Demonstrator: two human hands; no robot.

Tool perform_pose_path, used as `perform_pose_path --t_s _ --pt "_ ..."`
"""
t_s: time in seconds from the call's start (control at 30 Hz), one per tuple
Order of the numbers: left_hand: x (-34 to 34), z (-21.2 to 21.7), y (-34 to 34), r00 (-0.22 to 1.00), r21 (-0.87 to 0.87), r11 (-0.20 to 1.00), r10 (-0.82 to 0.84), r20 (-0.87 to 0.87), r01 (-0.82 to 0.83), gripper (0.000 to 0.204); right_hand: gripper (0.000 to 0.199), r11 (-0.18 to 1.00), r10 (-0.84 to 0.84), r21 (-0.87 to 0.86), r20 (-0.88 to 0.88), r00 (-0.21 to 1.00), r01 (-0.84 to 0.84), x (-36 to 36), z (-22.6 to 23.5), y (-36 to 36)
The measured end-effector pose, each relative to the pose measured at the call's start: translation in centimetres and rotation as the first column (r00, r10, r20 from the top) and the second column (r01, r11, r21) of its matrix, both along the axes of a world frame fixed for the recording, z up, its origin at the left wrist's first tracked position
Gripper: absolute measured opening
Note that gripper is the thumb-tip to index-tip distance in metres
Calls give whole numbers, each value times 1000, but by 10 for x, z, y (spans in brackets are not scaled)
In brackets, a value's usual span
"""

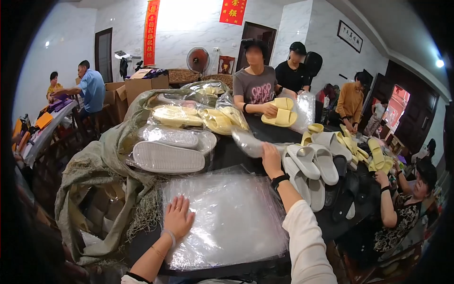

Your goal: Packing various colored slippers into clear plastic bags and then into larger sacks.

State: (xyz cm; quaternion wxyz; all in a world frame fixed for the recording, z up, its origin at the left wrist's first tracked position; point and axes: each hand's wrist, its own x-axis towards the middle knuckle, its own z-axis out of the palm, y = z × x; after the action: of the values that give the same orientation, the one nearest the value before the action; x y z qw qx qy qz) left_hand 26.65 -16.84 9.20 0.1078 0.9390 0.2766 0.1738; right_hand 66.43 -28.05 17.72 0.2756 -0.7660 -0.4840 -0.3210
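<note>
My left hand (pixel 178 217) lies flat, fingers spread, on a stack of clear plastic bags (pixel 231 227) at the table's near edge. My right hand (pixel 271 162) is closed on the end of a bagged pale slipper (pixel 248 143), blurred by motion, held above the dark table. Left of it, bagged grey slippers (pixel 169 157) lie soles up, with bagged yellow slippers (pixel 177 115) behind them. To the right of my right hand rest loose light grey slippers (pixel 302 160), piled in pairs beside black slippers (pixel 347 189).
A green woven sack (pixel 90 165) with frayed edges spreads along the left. Across the table one person holds yellow slippers (pixel 280 113); another stands alongside with a clear bag (pixel 305 111). More people handle yellow slippers (pixel 377 154) at the right. A cardboard box (pixel 142 87) stands behind the sack.
</note>
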Motion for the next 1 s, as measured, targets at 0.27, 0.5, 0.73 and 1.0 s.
perform_pose_path --t_s 0.27,0.5,0.73,1.0 --pt "-6 -1 4 1000 11 1000 7 28 -8 56 43 768 630 425 -371 682 -479 -75 124 -42" --pt "0 -1 7 1000 36 999 14 10 -14 58 56 555 700 355 -688 192 -752 -116 213 -83" --pt "1 -2 8 999 28 999 19 50 -21 56 22 678 650 -152 -335 683 -719 -138 159 15" --pt "8 -13 3 997 42 999 -22 74 19 56 110 -124 436 -648 -716 545 -752 -180 47 -40"
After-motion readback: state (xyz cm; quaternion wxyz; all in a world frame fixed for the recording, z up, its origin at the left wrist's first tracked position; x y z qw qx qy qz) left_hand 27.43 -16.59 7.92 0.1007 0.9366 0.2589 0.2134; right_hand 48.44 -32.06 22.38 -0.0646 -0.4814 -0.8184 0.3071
